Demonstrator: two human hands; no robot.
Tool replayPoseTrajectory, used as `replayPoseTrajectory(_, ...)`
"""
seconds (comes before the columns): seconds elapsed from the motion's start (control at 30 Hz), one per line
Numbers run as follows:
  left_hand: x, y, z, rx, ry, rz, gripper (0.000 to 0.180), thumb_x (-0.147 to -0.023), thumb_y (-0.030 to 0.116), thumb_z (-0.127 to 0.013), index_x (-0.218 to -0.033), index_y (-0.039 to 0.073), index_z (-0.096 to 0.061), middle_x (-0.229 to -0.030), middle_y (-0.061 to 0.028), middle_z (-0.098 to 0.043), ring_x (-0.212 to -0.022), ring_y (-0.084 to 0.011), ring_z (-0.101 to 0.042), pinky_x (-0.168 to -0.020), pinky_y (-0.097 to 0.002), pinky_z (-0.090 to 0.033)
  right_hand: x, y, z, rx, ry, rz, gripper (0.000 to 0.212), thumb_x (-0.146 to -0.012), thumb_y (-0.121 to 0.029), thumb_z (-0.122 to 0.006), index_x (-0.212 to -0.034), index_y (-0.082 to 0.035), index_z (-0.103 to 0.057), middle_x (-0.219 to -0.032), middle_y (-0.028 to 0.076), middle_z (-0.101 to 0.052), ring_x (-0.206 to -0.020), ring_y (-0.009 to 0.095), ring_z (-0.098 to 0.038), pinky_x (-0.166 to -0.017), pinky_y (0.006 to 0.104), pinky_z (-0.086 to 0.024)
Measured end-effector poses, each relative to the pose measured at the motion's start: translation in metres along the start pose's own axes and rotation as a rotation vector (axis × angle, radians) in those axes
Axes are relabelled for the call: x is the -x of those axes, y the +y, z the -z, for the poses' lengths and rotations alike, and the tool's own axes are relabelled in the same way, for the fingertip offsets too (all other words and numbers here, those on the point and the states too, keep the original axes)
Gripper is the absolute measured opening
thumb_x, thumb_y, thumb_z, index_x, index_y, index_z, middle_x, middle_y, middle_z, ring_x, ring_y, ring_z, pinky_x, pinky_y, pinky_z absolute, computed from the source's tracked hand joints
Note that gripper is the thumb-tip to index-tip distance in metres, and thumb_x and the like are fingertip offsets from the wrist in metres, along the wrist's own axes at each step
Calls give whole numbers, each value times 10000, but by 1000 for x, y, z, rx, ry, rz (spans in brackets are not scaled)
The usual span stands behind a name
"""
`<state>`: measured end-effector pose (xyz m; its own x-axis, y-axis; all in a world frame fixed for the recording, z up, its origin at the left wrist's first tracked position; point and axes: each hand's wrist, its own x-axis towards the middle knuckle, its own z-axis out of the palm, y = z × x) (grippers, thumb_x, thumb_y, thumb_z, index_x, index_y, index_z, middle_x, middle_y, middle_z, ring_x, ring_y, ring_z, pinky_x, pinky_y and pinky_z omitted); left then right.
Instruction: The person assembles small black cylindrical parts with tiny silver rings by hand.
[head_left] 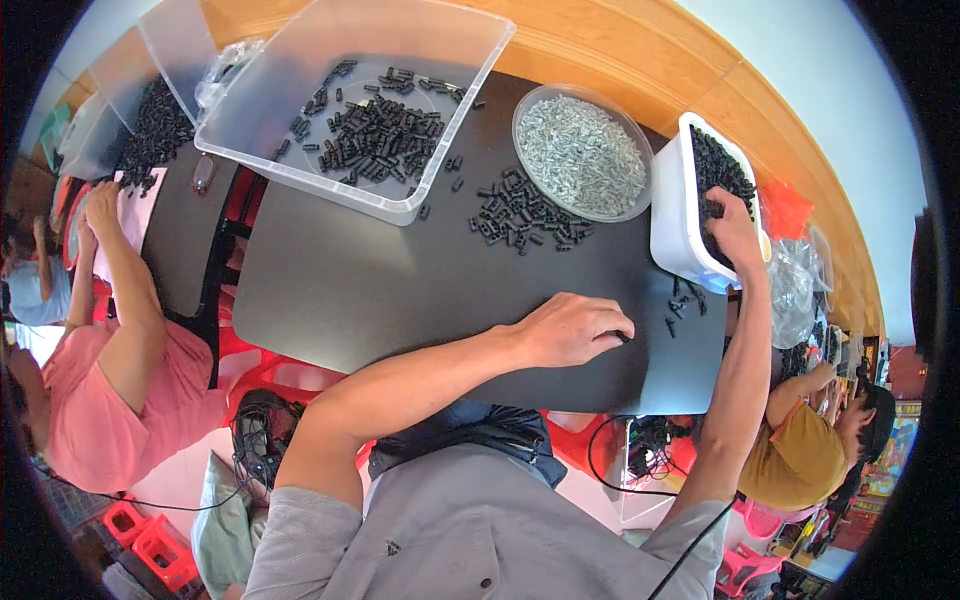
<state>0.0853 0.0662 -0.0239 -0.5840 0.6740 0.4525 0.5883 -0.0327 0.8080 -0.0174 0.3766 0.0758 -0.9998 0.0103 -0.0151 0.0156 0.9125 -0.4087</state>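
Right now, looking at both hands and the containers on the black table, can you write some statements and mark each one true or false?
1. The right hand reaches into the white bin of black parts. True.
2. The left hand holds the round bowl. False: it rests on the black table, apart from the bowl.
3. The round bowl holds grey parts. True.
4. The clear tub is empty. False: black parts lie in it.
5. A loose pile of black parts lies beside the bowl. True.
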Motion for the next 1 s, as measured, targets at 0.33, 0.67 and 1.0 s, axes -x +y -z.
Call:
replayPoseTrajectory(0.33,0,-1,1,-6,20,-19,168,-868,129,-709,-1025,74,-689,-975,-88,-692,-874,-292,-694,-757,-404,-566,-5,-13,7,-466,111,-358,85,-903,-188,-685,-969,-145,-717,-680,-61,-518,-563,45,-469,-405,228,-282)
replayPoseTrajectory(0.67,0,-1,-6,-24,84,-114,162,-849,132,-728,-998,85,-687,-972,-77,-701,-837,-281,-697,-727,-404,-565,-2,-11,17,-503,250,-332,123,-947,-218,-688,-1001,-109,-708,-589,-90,-453,-431,24,-359,-379,208,-223)
replayPoseTrajectory(1.0,8,6,-4,-267,221,-478,204,-833,148,-645,-1019,71,-671,-1013,-44,-669,-780,-209,-667,-659,-345,-533,56,-129,-31,-352,24,145,94,-896,-73,-694,-954,0,-706,-849,24,-694,-806,110,-632,-749,280,-505)
